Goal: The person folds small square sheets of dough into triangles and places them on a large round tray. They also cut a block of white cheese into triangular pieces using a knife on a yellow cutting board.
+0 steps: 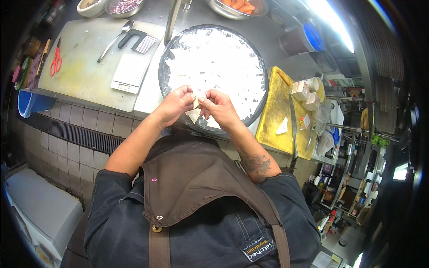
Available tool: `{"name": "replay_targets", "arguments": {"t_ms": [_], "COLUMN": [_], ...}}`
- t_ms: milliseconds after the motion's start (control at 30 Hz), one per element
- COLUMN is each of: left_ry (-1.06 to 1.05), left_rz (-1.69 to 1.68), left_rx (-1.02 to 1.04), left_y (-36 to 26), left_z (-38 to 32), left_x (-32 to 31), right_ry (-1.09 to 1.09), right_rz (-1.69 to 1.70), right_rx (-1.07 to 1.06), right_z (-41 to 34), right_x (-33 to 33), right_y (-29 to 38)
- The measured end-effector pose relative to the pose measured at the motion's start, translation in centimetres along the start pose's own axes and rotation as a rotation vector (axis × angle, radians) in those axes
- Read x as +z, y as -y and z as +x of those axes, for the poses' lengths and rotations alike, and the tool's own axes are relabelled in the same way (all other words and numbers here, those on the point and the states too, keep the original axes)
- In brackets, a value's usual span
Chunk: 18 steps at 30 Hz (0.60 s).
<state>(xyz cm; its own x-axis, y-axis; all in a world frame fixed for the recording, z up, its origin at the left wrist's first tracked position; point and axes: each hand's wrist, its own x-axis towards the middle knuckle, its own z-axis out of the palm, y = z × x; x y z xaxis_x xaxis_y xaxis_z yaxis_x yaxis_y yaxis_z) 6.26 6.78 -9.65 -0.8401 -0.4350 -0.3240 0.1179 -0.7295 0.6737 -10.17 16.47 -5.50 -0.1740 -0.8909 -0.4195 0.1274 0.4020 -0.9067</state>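
Note:
My left hand (177, 103) and my right hand (220, 108) meet over the near part of a large round dark-rimmed tray (162, 72). Between my fingertips is a small pale folded piece (196, 103), perhaps thin dough; the fingers partly cover it. Many white, pointed flat pieces (214, 63) lie spread over the tray, overlapping, and strong glare washes out their detail. Just below my hands, a few more pale pieces show at the tray's near edge.
Left, a white cutting board (80, 77) carries red scissors (56, 62), a spoon (112, 43), a wavy-bladed cutter (144, 43) and a digital scale (130, 72). Right, a yellow cutting board (272, 110) holds a long knife (293, 117) and a white triangle (282, 126). Metal bowls (218, 8) stand behind.

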Motion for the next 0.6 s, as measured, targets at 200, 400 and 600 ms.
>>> {"name": "replay_targets", "arguments": {"t_ms": [200, 400, 600], "left_ry": [-0.04, -0.144, -0.144], "left_rz": [0.108, 0.297, 1.036], "left_rx": [-0.016, 0.051, 0.138], "left_y": [0.5, 0.8, 0.5], "left_z": [-0.3, -0.7, -2.1], "left_x": [-0.8, -0.5, 2.2], "right_ry": [-0.01, -0.059, -0.204], "right_rz": [-0.07, -0.07, -1.14], "right_rx": [0.012, -0.01, -0.046], "right_z": [-0.4, -1.9, -4.6], "right_x": [-0.8, -4.0, -9.3], "right_y": [-0.6, -1.4, -1.3]}}
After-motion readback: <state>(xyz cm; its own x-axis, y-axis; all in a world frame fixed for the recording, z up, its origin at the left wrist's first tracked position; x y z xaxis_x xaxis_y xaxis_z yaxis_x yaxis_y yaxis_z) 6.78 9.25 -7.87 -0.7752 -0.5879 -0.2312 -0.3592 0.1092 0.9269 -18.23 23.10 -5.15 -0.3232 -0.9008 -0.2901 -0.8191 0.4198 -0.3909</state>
